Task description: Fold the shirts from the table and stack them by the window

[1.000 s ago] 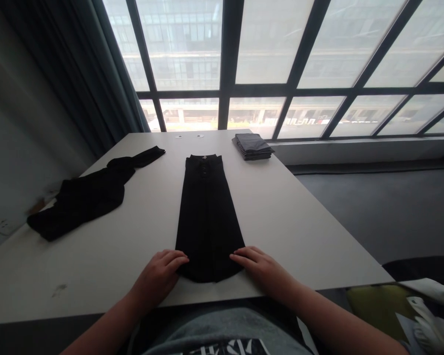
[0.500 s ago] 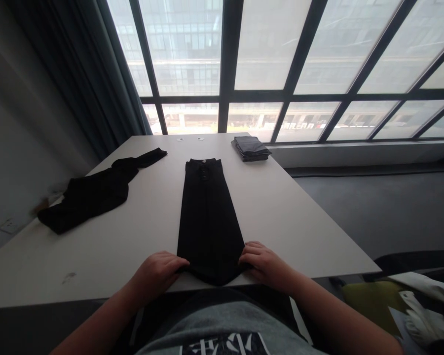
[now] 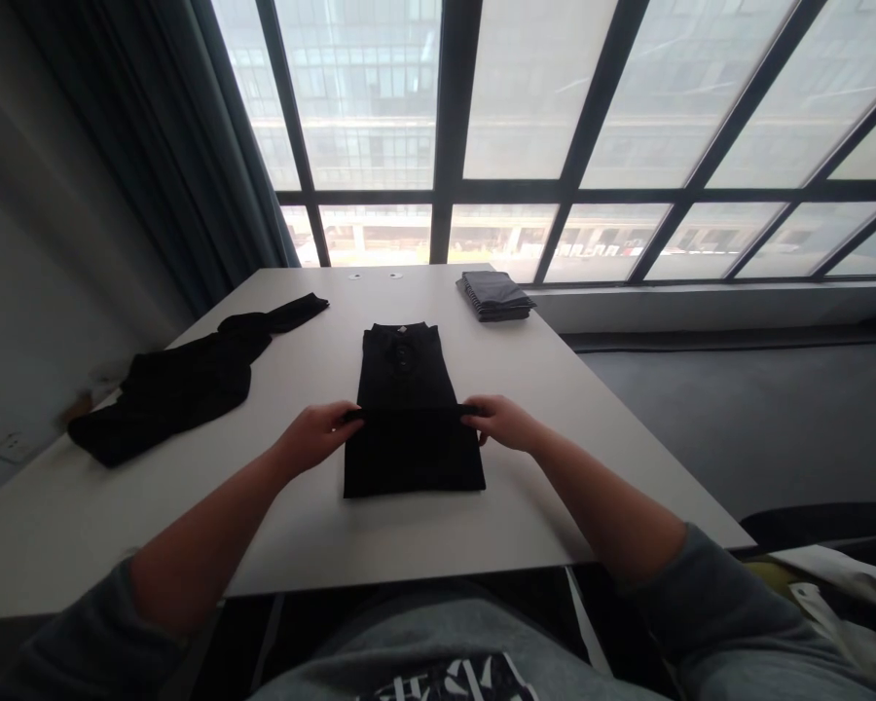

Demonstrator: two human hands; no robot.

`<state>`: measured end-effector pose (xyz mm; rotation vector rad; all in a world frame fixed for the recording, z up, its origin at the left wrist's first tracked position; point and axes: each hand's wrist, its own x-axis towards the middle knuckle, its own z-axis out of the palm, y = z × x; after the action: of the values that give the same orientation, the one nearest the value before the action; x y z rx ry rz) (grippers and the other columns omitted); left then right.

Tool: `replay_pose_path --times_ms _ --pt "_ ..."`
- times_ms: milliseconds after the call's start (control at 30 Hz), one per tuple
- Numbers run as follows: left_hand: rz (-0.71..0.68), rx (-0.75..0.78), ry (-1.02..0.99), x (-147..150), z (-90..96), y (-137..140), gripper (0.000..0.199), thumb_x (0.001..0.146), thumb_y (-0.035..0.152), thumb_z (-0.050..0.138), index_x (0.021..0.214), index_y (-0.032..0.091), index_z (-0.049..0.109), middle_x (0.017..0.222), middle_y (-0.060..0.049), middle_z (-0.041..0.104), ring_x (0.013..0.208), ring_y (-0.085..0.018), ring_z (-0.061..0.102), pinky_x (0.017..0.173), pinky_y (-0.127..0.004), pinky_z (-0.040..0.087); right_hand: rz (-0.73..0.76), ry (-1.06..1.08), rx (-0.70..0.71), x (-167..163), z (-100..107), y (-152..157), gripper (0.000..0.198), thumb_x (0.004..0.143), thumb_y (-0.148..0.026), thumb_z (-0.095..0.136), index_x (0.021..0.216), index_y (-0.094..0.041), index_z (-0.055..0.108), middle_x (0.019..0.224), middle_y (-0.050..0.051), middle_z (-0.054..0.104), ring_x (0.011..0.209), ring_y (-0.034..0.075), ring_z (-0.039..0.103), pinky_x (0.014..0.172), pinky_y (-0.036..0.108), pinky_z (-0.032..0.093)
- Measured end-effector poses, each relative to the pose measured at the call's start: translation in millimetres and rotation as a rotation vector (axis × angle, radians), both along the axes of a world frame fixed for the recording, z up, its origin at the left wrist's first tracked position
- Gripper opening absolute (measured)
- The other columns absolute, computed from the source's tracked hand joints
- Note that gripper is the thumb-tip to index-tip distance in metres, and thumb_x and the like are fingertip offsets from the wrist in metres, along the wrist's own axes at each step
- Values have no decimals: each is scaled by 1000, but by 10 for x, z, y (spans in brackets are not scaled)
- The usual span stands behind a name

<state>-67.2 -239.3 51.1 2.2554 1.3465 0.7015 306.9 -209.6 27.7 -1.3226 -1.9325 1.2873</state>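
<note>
A black buttoned shirt (image 3: pixel 413 453) lies in a narrow strip on the white table (image 3: pixel 555 487), its collar toward the window and its lower part folded up over itself. At the left end of the turned-up edge, my left hand (image 3: pixel 317 435) pinches the cloth. My right hand (image 3: pixel 503 423) grips the same edge at its right end. Both hands are closed on the fabric, with the folded edge stretched straight between them. Small buttons show below the collar.
Another black garment (image 3: pixel 182 385) lies loosely spread at the table's left side. A stack of folded grey clothes (image 3: pixel 496 295) sits at the far right corner. Beyond the table are a large window and a dark curtain (image 3: pixel 146 136). A chair (image 3: pixel 832 516) stands at the right.
Both hands have moved away from my body, carrying the shirt's hem up and over toward the collar. The shirt is now doubled and shorter.
</note>
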Motion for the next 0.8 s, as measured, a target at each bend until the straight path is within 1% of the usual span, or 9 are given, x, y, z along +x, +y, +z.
replay_pose_path --times_ms 67,133,267,333,433,500,600,700,800 --pt "54 -6 48 9 -164 208 34 96 48 57 105 20 74 82 -1 74 72 -18 67 72 -29 51 -21 -126 -1 -60 -59 185 26 93 -31 66 109 -11 70 91 6 70 68 11 63 62 22 54" --pt "100 -15 107 -6 -355 342 31 94 45 58 107 21 73 88 -2 75 77 -20 68 75 -30 51 -48 -245 87 -98 -138 277 22 93 -24 65 111 -12 73 95 5 72 75 11 64 69 22 54" --pt "113 31 191 -75 -609 415 29 94 39 58 113 20 72 105 -7 74 95 -24 68 87 -36 53 -89 -409 283 -115 -284 266 26 93 -25 69 117 -19 75 98 3 72 84 13 64 83 24 52" --pt "103 88 212 -76 -624 389 32 95 39 59 118 19 70 112 -9 72 102 -26 66 94 -40 53 -83 -475 336 -123 -312 217 31 93 -26 69 124 -21 73 106 4 71 86 13 64 89 26 53" --pt "93 182 245 36 -560 315 38 97 41 60 128 20 67 125 -13 68 117 -31 62 103 -47 51 -90 -554 471 -183 -299 129 43 96 -28 67 139 -21 67 127 10 64 109 20 64 105 34 53" --pt "77 223 271 169 -516 260 41 99 42 58 133 21 65 135 -14 65 126 -33 59 108 -51 48 -94 -594 585 -260 -284 64 48 97 -30 66 145 -21 63 141 13 56 130 27 55 117 43 46" --pt "15 250 321 358 -512 201 47 102 45 57 142 22 61 150 -13 58 142 -34 50 116 -53 42 -34 -628 706 -395 -306 -39 50 100 -35 63 148 -20 62 159 13 42 152 33 33 130 53 31" --pt "-71 226 385 449 -593 163 55 102 49 57 151 25 55 160 -11 51 151 -34 41 126 -56 31 106 -666 694 -491 -382 -132 61 102 -42 59 158 -19 52 167 13 32 160 36 19 132 60 20" --pt "-96 173 441 441 -694 93 61 101 53 58 157 27 50 164 -11 47 152 -35 40 128 -60 24 215 -719 627 -511 -459 -215 69 104 -48 55 165 -18 41 171 13 24 161 37 18 131 64 19"
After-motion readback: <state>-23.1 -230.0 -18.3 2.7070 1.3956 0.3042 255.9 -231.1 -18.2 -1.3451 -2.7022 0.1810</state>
